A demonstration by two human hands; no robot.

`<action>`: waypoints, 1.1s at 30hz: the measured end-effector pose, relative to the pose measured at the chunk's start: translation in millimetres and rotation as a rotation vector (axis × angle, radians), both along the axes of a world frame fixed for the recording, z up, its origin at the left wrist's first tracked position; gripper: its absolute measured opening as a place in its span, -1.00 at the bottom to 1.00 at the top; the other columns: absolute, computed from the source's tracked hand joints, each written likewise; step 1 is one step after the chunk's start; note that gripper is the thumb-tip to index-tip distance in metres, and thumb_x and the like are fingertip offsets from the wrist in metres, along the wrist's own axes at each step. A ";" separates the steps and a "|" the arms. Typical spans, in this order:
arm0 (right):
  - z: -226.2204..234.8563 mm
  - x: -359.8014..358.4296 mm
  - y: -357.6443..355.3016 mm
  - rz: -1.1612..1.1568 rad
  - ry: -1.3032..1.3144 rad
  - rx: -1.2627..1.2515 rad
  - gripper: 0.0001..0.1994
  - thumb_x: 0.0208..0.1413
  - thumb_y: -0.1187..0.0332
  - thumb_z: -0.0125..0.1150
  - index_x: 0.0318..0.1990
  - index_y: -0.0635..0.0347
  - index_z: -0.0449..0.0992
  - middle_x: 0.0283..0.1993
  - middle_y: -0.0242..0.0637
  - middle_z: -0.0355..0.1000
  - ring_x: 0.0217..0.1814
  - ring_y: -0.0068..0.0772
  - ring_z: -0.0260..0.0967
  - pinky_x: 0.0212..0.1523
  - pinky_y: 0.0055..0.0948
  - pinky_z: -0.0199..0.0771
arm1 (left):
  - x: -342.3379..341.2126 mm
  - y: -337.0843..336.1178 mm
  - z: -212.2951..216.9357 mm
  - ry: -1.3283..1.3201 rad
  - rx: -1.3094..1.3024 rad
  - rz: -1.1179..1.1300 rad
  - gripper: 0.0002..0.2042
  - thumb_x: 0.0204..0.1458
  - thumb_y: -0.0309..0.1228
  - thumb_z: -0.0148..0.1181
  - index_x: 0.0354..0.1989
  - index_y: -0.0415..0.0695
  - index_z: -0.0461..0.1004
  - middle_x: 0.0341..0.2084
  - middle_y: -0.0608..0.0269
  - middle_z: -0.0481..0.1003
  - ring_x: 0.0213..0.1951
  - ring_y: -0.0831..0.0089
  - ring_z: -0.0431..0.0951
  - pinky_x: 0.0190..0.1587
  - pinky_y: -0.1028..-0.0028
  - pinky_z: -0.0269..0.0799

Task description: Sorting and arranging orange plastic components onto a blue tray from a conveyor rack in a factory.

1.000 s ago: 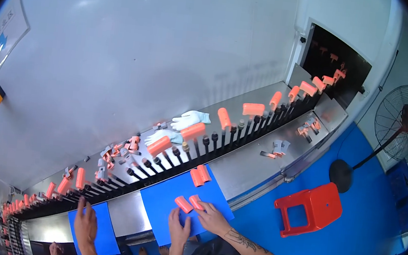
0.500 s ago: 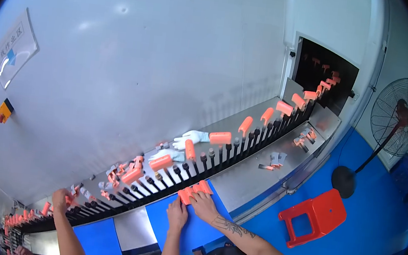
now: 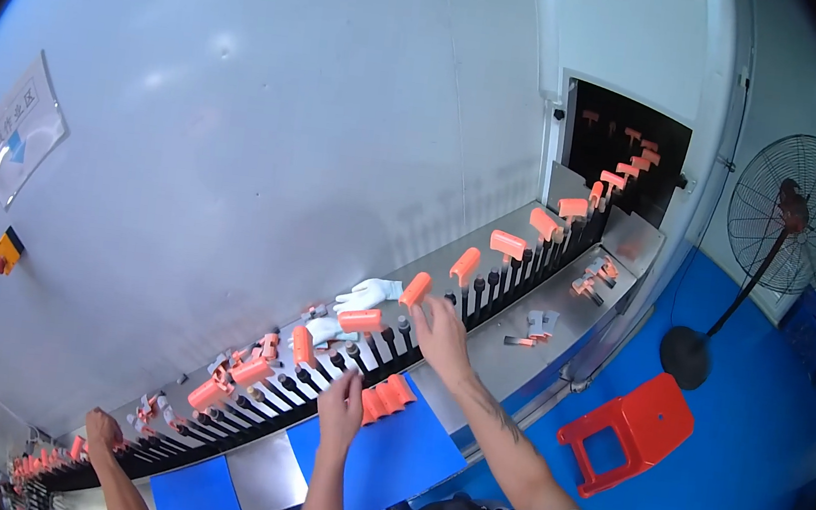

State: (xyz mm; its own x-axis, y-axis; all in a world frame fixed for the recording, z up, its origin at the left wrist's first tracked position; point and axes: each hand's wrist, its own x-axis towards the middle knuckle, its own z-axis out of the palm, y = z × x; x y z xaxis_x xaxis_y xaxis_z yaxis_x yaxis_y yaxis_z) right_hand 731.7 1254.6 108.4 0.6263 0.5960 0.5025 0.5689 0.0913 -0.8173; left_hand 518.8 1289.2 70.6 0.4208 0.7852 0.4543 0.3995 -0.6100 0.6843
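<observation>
My right hand (image 3: 442,338) is raised at the row of black posts. Its thumb and fingers close around the lower end of an orange half-round plastic cover (image 3: 415,288), tilted above its post. My left hand (image 3: 341,411) is lower and further left, beside the posts at the mat's far edge. Its fingers are curled together, and whatever they may hold is hidden. Several orange covers (image 3: 388,398) lie side by side on the blue mat (image 3: 406,446), just right of my left hand. Another orange cover (image 3: 360,321) sits on a post between my hands.
The post line (image 3: 484,294), carrying more covers, runs from a dark wall opening (image 3: 607,142) to the far left. A co-worker's hand (image 3: 103,430) is at its left part. White gloves (image 3: 368,297) lie behind it. A red stool (image 3: 629,431) and fan (image 3: 792,213) stand right.
Both hands have left the covers on the mat. My right hand has risen to a cover on the line; my left has moved left toward the posts. The view has shifted slightly.
</observation>
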 end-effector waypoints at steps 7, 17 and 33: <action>-14.4 -19.5 52.1 0.183 -0.412 -0.249 -0.77 0.00 0.36 0.26 -0.22 0.29 0.51 -0.24 0.00 0.51 -0.14 0.10 0.48 -0.14 -0.04 0.48 | 5.7 65.3 53.1 0.378 0.049 0.210 -0.68 0.07 -0.16 0.22 -0.23 -0.20 0.55 -0.53 -0.05 0.58 -0.38 -0.02 0.61 -0.29 0.13 0.48; -5.8 -35.4 84.6 0.475 -0.367 -0.386 -0.74 -0.09 0.32 0.32 -0.22 0.20 0.63 -0.31 -0.01 0.58 -0.20 -0.02 0.57 -0.17 -0.11 0.55 | -46.9 96.0 56.4 0.464 -0.226 0.311 -0.69 -0.07 -0.23 0.36 -0.27 -0.23 0.65 -0.62 0.04 0.59 -0.56 0.29 0.63 -0.41 0.31 0.53; -196.7 -159.0 -64.2 0.504 -0.170 -0.265 -0.67 0.03 0.46 0.30 -0.01 0.28 0.53 -0.04 -0.07 0.50 0.00 -0.02 0.48 0.04 -0.25 0.51 | -139.6 -50.7 -135.8 0.505 0.062 0.095 -0.61 -0.16 -0.62 0.17 -0.09 -0.05 0.59 0.13 -0.03 0.38 0.21 -0.02 0.32 0.28 0.03 0.15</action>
